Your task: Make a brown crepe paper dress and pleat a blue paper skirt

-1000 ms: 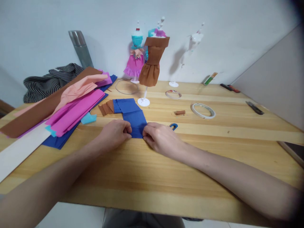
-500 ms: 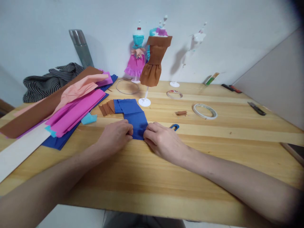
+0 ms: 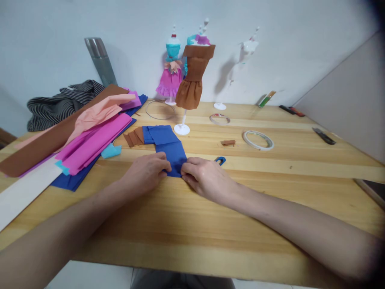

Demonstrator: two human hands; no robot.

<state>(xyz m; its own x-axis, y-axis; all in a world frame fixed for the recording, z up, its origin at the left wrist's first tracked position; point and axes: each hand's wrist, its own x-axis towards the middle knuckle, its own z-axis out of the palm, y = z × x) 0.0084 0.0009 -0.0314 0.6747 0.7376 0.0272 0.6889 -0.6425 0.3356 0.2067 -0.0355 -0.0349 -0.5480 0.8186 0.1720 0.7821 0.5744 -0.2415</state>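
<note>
Most of the frame is taken up by the table (image 3: 192,228). Its left side is covered by a paper pile (image 3: 96,140), in brown, peach, magenta and blue, with a striped cloth (image 3: 60,102) bunched behind it. At the upper centre, a brown dress (image 3: 194,74) is worn by a stand; a pink skirt (image 3: 170,82) is seen on another just left of it, and a bare form (image 3: 249,48) is placed farther right. A flask (image 3: 104,64) is seen at the upper left.

At the frame's centre, blue paper (image 3: 171,149) is laid flat on the table. Its lower right corner is pinched between the thumb and bent fingers of the right hand (image 3: 206,174). Its lower left edge is met by the half-curled fingers of the left hand (image 3: 147,167); whether it is gripped there cannot be told.

A tape roll (image 3: 264,148) is laid right of centre, a cutter (image 3: 324,136) near the right edge. The blue paper's upper left end is adjoined by a pleated brown strip (image 3: 134,137). Beyond the right hand, a blue loop (image 3: 221,161) is partly hidden.
</note>
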